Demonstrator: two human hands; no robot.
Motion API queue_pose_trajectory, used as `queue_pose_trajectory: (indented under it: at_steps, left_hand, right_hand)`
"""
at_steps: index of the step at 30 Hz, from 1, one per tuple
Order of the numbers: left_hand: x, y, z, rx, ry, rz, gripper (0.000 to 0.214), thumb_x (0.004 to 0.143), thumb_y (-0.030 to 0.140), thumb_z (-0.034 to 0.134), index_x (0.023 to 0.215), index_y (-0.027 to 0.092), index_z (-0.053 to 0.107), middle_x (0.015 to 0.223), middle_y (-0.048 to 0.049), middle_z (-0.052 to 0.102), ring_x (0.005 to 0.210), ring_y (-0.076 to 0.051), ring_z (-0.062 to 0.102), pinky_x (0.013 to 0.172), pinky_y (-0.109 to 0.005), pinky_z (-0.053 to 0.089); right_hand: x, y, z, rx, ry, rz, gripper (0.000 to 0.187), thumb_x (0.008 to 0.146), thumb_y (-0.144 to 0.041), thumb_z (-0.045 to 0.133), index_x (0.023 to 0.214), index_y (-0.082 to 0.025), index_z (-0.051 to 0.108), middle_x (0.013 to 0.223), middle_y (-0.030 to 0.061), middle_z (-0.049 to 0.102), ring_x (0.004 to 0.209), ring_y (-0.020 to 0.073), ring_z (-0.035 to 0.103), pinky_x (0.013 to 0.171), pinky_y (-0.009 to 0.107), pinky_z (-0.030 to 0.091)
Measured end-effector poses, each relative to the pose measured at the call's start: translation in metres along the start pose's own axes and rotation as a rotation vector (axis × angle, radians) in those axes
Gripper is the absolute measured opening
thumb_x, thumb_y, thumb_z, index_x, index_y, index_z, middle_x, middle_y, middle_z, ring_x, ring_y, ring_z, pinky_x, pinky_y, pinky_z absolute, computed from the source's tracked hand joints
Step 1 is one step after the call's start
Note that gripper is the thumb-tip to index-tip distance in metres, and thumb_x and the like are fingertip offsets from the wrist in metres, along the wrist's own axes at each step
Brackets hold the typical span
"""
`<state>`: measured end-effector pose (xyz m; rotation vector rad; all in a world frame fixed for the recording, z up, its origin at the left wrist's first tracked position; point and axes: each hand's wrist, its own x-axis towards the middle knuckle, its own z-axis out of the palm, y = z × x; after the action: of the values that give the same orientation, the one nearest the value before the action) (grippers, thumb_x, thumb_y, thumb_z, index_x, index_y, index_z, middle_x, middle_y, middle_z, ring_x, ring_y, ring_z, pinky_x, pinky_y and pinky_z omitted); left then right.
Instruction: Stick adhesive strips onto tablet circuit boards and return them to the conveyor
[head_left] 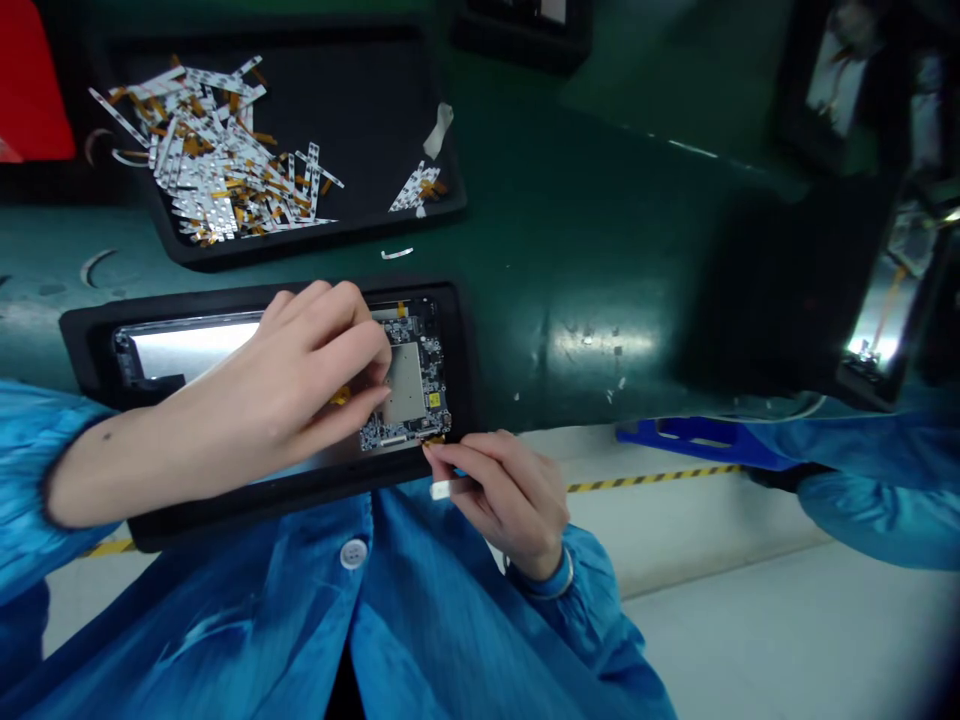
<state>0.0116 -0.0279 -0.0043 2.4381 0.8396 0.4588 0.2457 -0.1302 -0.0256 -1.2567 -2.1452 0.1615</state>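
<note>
A black fixture [90, 345] at the near table edge holds an opened device with a shiny panel [187, 350] and a circuit board [416, 385]. My left hand [300, 385] lies over the device, fingers curled and pressing down on the board's left side beside a small orange piece [341, 396]. My right hand [502, 490] sits at the fixture's front edge, pinched closed around a small white tool [442, 488]. Its fingertip touches an orange flex strip [435, 440] at the board's lower right corner.
A black tray [375, 130] behind the fixture holds a heap of white and orange strips [210, 150], with a smaller bunch [416, 188] at its right. One loose strip [396, 254] lies on the green table. Another person's blue sleeve [862, 490] and a blue tool [690, 435] are at the right.
</note>
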Motion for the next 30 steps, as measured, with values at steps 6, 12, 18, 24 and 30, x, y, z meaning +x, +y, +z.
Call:
queue_pose_trajectory:
  at_steps: [6, 12, 18, 24, 30]
  left_hand:
    - [-0.004, 0.003, 0.004, 0.031, -0.006, 0.056, 0.013, 0.105, 0.026, 0.042, 0.104, 0.021, 0.054, 0.102, -0.0058, 0.055, 0.095, -0.022, 0.054, 0.080, -0.037, 0.039]
    - [-0.009, 0.004, 0.010, 0.078, 0.000, 0.230, 0.019, 0.105, 0.023, 0.041, 0.108, 0.018, 0.059, 0.113, -0.0074, 0.065, 0.103, -0.023, 0.059, 0.086, -0.039, 0.041]
    - [-0.010, 0.001, 0.013, 0.058, 0.010, 0.241, 0.024, 0.106, 0.022, 0.041, 0.116, 0.016, 0.062, 0.126, -0.0076, 0.066, 0.115, -0.025, 0.058, 0.092, -0.041, 0.040]
    - [-0.012, 0.002, 0.013, 0.018, -0.007, 0.269, 0.032, 0.109, 0.023, 0.034, 0.121, 0.017, 0.063, 0.130, -0.0050, 0.068, 0.124, -0.024, 0.058, 0.097, -0.041, 0.039]
    - [-0.012, 0.000, 0.012, -0.008, -0.010, 0.266, 0.034, 0.109, 0.025, 0.033, 0.126, 0.018, 0.061, 0.134, -0.0034, 0.068, 0.125, -0.021, 0.060, 0.099, -0.040, 0.040]
  right_hand:
    - [0.003, -0.003, -0.007, -0.008, -0.072, -0.013, 0.004, 0.094, -0.012, 0.067, 0.093, -0.010, 0.070, 0.080, 0.0055, 0.070, 0.067, 0.0120, 0.063, 0.061, 0.024, 0.054]
    - [0.004, -0.007, -0.009, -0.039, -0.099, 0.009, 0.005, 0.095, -0.011, 0.065, 0.095, -0.012, 0.069, 0.081, 0.0051, 0.071, 0.070, 0.0124, 0.065, 0.061, 0.025, 0.053]
    - [0.003, -0.007, -0.006, -0.022, -0.089, 0.043, 0.004, 0.093, -0.010, 0.068, 0.096, -0.013, 0.068, 0.081, 0.0039, 0.071, 0.069, 0.0117, 0.065, 0.063, 0.024, 0.054]
    - [0.005, -0.007, -0.009, -0.010, -0.139, 0.043, 0.005, 0.095, -0.011, 0.064, 0.098, -0.011, 0.069, 0.084, 0.0050, 0.071, 0.073, 0.0121, 0.066, 0.064, 0.024, 0.054]
    - [0.018, -0.004, -0.018, -0.021, -0.275, -0.025, 0.014, 0.099, -0.015, 0.058, 0.099, -0.009, 0.070, 0.086, 0.0074, 0.071, 0.073, 0.0146, 0.067, 0.063, 0.027, 0.055]
